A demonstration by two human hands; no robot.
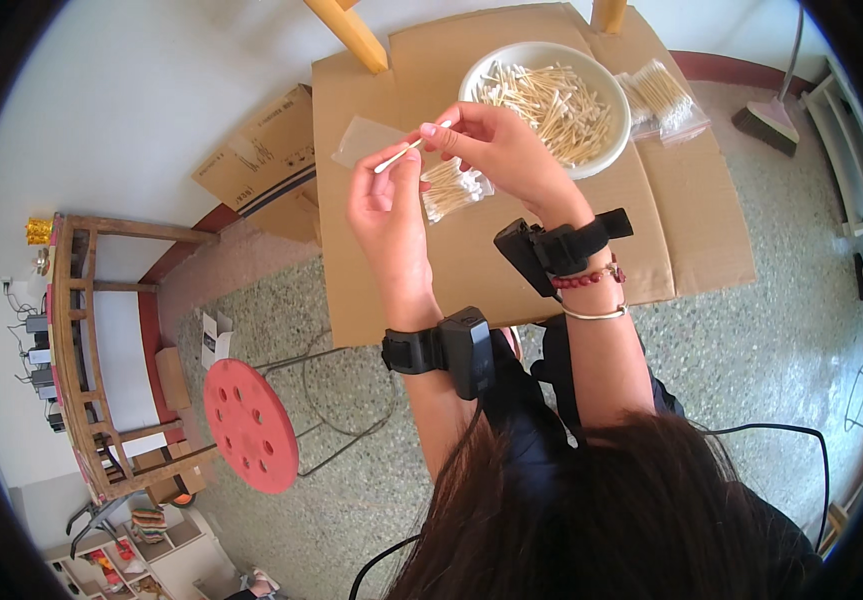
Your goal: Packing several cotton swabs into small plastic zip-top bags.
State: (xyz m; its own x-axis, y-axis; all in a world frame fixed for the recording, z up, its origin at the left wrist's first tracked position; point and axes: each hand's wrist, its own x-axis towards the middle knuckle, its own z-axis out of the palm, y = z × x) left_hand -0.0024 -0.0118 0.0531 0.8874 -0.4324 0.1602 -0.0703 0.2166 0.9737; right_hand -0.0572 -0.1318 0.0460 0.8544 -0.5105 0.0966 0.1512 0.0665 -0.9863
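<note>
A cotton swab (397, 157) with white tips is held at a slant between my two hands. The fingertips of my left hand (388, 200) pinch its lower part, and my right hand (501, 152) grips near its upper end. Below them, a clear bag of cotton swabs (448, 192) lies on the cardboard (551, 250), partly hidden by my hands. A clear plastic bag (359, 138) lies flat behind my left fingers. Behind my right hand stands a white bowl (620, 115) heaped with loose swabs (551, 105).
Bagged swabs (663, 98) sit right of the bowl. Yellow wooden legs (351, 35) touch the cardboard's far edge. To the left are a folded carton (263, 150), a red round stool (249, 425) and a wooden frame (81, 350). A broom (766, 125) leans at the far right.
</note>
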